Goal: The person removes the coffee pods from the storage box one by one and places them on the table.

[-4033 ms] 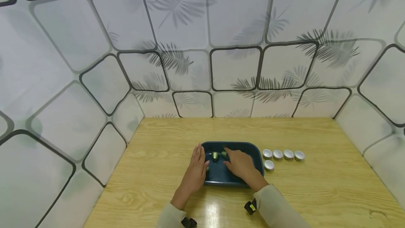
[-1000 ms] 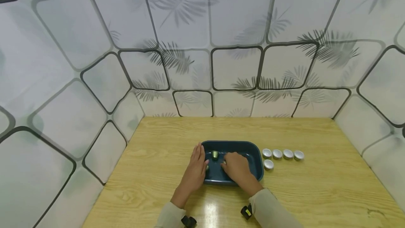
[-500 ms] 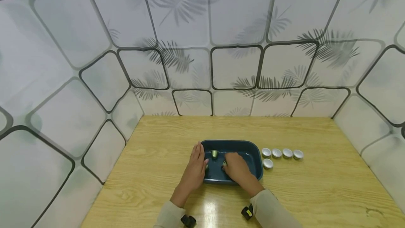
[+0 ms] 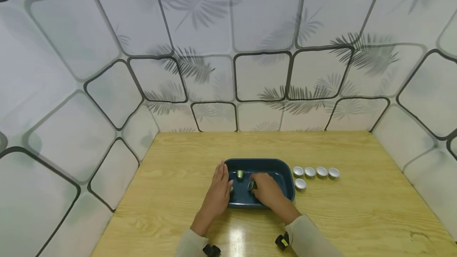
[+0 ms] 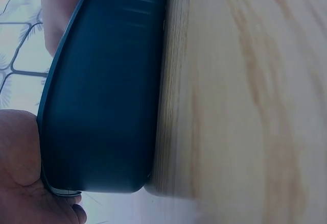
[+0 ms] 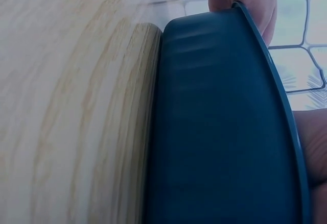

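Note:
A dark blue rectangular tray (image 4: 260,205) sits on the wooden table. My left hand (image 4: 217,193) lies along its left rim with fingers straight, and a small greenish thing (image 4: 231,189) peeks out beside the thumb. Inside the tray, my right hand (image 4: 265,189) pinches a small green metallic capsule (image 4: 250,186), its round rim turned toward the left; the curled fingers hide the rest. Another green capsule (image 4: 240,175) stands near the tray's back left. Both wrist views show mainly the tray's outer wall (image 5: 107,91), with parts of the hands at its rim.
Several small round white pieces with silvery tops stand right of the tray: a row along the back, including the rightmost white piece (image 4: 334,173), and one white piece (image 4: 300,184) in front. Patterned walls (image 4: 262,116) enclose the table (image 4: 160,193) behind and at both sides.
My right hand has drawn a capsule from the tray's back toward its middle and tilted it, so its rim now shows. The left hand stays on the tray's left rim.

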The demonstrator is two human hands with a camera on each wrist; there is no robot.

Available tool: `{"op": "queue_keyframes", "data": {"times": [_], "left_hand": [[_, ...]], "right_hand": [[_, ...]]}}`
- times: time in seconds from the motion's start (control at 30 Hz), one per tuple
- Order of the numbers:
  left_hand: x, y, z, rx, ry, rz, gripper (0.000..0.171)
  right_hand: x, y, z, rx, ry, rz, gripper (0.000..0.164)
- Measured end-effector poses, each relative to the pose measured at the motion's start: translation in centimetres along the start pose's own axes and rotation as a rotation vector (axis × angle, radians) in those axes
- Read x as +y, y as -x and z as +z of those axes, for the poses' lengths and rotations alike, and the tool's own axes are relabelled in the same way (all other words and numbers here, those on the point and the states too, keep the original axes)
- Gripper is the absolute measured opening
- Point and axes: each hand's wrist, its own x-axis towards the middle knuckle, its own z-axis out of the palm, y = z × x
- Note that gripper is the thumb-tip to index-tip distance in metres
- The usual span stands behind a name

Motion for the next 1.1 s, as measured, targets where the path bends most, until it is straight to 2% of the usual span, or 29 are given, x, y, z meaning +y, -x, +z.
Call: {"op": "queue_keyframes", "data": {"times": [0.47, 0.8, 1.1], "left_hand": [[0.1, 0.0, 0.0, 0.015, 0.004, 0.007, 0.057], [0.1, 0.3, 0.1, -0.015, 0.02, -0.023, 0.059], [0.0, 0.2, 0.1, -0.02, 0.008, -0.022, 0.06]], "right_hand": [[0.2, 1.7, -0.9, 0.091, -0.099, -0.043, 0.033], [0.8, 2.9, -2.0, 0.154, -0.14, -0.016, 0.031], [1.5, 4.2, -3.1, 0.183, -0.155, 0.01, 0.035]]}}
